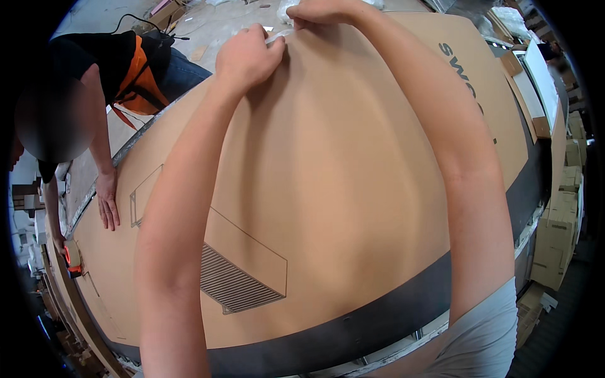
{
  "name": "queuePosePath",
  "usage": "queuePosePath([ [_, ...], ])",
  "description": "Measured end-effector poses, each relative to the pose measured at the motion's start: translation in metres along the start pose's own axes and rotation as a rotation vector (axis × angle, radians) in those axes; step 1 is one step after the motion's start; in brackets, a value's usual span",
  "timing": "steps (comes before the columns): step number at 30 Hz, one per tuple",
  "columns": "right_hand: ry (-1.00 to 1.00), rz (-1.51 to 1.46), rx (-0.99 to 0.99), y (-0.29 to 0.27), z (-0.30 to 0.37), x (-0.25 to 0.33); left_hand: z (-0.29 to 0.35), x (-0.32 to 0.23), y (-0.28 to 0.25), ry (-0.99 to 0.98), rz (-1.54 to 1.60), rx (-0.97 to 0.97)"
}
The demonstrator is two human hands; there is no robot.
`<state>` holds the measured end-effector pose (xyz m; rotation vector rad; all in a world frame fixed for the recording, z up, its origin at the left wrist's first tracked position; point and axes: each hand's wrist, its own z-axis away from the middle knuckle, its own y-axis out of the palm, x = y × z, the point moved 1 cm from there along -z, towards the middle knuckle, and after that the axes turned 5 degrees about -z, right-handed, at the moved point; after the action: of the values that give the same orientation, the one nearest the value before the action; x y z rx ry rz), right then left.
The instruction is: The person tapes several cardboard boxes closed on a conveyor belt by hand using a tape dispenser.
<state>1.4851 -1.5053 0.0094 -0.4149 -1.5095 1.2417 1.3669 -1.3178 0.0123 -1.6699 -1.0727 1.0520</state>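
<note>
A large flat brown cardboard box [340, 157] lies before me, with a line drawing on its near left part and dark lettering at the right. Both my arms stretch across it to its far edge. My left hand [247, 58] is at that edge with its fingers curled, the thumb toward the right. Just to the right, my right hand [318, 12] has its fingers pinched together over the edge. A pale, see-through strip [282, 33] shows between the two hands. What exactly the fingers hold is too small to make out.
Under the box is a dark grey surface [353, 321]. At left a co-worker [135, 69] with an orange strap leans over, one hand [108, 200] flat on the box, the other by a red tape dispenser [73, 259]. Cartons [554, 233] are stacked at right.
</note>
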Motion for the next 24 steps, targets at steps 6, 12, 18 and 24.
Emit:
queuePosePath([
  [6, 0.033, 0.054, -0.043, -0.003, 0.001, 0.013, -0.023, 0.007, -0.01, 0.001, 0.039, 0.267],
  [12, -0.042, 0.296, -0.536, -0.047, 0.037, -0.053, -0.047, -0.006, -0.011, 0.176, -0.108, 0.409],
  [18, 0.115, 0.249, -0.286, -0.055, 0.076, -0.058, -0.051, -0.014, -0.041, 0.363, -0.382, 0.604],
  [24, 0.262, 0.318, 0.03, -0.047, 0.035, -0.064, -0.03, -0.057, -0.018, 0.184, -0.545, 0.483],
])
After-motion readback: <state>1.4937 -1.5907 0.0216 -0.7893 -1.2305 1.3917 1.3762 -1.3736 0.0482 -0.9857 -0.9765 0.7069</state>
